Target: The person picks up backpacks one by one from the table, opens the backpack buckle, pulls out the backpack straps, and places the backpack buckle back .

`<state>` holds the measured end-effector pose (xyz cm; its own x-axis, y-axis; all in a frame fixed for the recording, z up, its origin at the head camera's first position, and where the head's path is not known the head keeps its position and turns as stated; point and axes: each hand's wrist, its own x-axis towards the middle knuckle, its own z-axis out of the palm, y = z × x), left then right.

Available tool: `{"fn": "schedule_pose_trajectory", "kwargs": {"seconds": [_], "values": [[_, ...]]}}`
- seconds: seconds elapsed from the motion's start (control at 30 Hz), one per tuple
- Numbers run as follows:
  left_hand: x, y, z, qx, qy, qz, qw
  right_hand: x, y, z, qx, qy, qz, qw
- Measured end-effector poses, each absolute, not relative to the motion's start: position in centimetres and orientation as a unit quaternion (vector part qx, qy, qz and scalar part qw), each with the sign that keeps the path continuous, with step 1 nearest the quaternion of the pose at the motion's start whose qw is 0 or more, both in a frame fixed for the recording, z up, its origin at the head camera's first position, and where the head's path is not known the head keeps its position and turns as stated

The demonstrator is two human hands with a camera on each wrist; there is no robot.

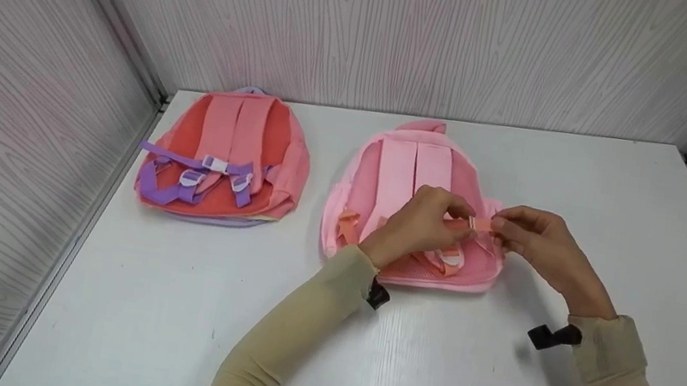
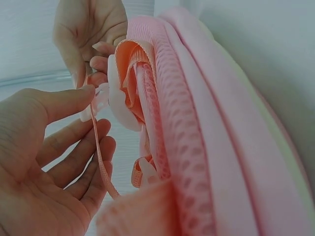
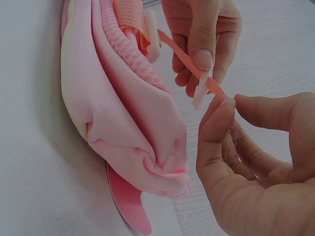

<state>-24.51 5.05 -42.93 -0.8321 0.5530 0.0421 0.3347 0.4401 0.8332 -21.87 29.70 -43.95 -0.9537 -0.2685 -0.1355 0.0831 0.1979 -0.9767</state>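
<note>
A light pink backpack (image 1: 396, 168) lies on the table with its shoulder straps facing up. Over its lower right part, my left hand (image 1: 422, 222) pinches an orange webbing strap (image 1: 483, 225) at a small pale plastic buckle (image 3: 201, 90), the thumb pressed on it. To the right, my right hand (image 1: 543, 247) pinches the strap's free end between thumb and index finger, where it comes out of the buckle. Another pale buckle (image 2: 119, 98) with folded orange webbing (image 2: 133, 64) sits against the backpack's edge in the left wrist view.
A coral-red backpack (image 1: 219, 113) with purple straps (image 1: 163, 193) and white buckles lies at the left on the white table (image 1: 164, 302). Wood-grain panels (image 1: 367, 33) stand behind and at both sides. A second orange strap piece (image 1: 348, 226) lies on the pink backpack's left side.
</note>
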Motion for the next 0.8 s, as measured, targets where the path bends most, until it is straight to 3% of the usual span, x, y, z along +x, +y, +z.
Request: {"fn": "schedule_pose_trajectory", "kwargs": {"seconds": [0.57,0.8], "values": [[-24.7,6.3,-43.8,0.283,0.843,0.449,0.085,-21.9,29.8,-44.0,-0.073,0.748,-0.645,0.139],[-24.6,7.0,-43.8,0.270,0.844,0.455,0.095,-21.8,29.9,-44.1,-0.078,0.783,-0.607,0.112]]}}
